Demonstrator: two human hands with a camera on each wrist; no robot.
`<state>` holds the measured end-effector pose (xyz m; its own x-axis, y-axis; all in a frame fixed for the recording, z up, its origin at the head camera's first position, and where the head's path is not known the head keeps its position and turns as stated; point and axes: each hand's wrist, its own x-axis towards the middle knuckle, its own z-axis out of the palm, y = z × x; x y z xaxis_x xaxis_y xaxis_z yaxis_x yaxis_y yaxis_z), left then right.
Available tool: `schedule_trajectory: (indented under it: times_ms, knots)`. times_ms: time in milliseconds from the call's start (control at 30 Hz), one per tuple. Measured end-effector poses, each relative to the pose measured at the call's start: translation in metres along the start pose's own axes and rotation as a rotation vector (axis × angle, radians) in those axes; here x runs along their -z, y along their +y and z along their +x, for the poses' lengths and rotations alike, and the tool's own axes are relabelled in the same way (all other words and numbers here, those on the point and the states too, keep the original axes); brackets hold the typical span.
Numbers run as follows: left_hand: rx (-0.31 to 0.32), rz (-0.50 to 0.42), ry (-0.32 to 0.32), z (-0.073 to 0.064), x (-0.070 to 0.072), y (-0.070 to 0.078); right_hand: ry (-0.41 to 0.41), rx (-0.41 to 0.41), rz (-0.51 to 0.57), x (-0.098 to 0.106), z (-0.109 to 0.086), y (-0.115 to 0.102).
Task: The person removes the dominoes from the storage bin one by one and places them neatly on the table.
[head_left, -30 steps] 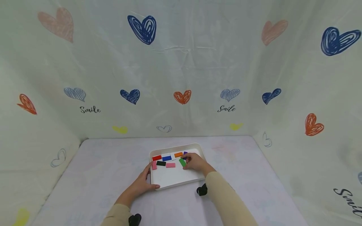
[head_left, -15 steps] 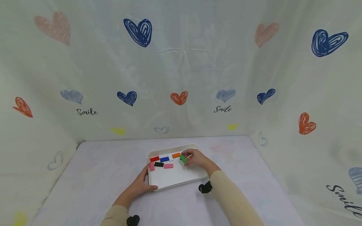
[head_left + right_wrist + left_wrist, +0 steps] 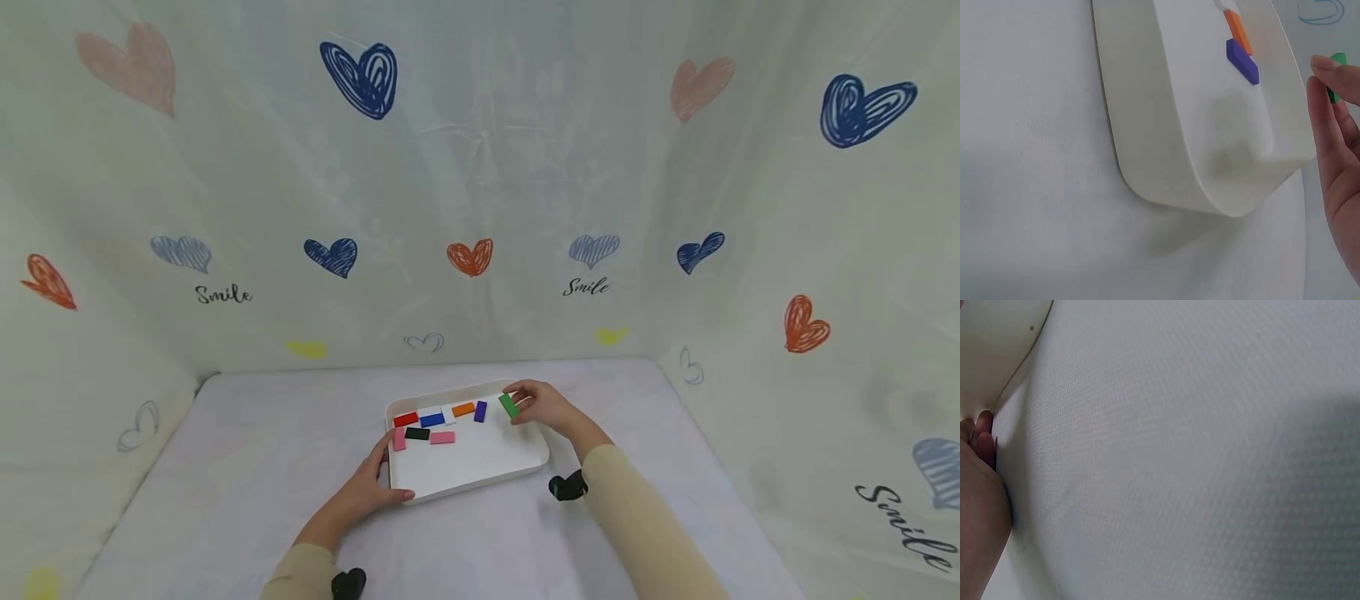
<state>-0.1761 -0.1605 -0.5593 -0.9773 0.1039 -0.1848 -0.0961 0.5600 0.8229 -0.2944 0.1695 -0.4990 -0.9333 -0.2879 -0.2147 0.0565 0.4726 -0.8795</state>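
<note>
My right hand (image 3: pixel 546 406) pinches a green block (image 3: pixel 509 406) between thumb and fingers at the right far part of a white tray (image 3: pixel 480 462). In the right wrist view the green block (image 3: pixel 1340 59) is partly hidden behind the thumb, above the tray's far wall. My left hand (image 3: pixel 362 492) is spread along the tray's left side, its thumb touching the near rim and its fingers against the left wall. A purple block (image 3: pixel 481 412) and an orange block (image 3: pixel 463 409) lie nearest the right hand.
Inside the tray also lie a red block (image 3: pixel 406 418), a blue block (image 3: pixel 432 420), a black block (image 3: pixel 417 433), a pink block (image 3: pixel 442 437) and an upright-turned pink block (image 3: pixel 399 438). White pieces sit between some of them. A heart-patterned curtain (image 3: pixel 480 183) stands behind the table (image 3: pixel 262 433).
My right hand has lifted the green block and moved it right and away from me, uncovering the purple block. My left hand stays at the tray's side.
</note>
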Motion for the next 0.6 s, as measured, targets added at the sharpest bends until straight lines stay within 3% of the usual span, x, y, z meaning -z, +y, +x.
schedule_trajectory:
  times_ms: [233, 600]
  knots:
    - [-0.008, -0.024, -0.002, 0.002, 0.0, -0.001, 0.074, -0.001, 0.018, 0.018, -0.006, 0.013]
    - [-0.003, -0.012, 0.004, 0.003, 0.0, -0.002, 0.196, -0.049, 0.01, 0.033, -0.013, 0.053]
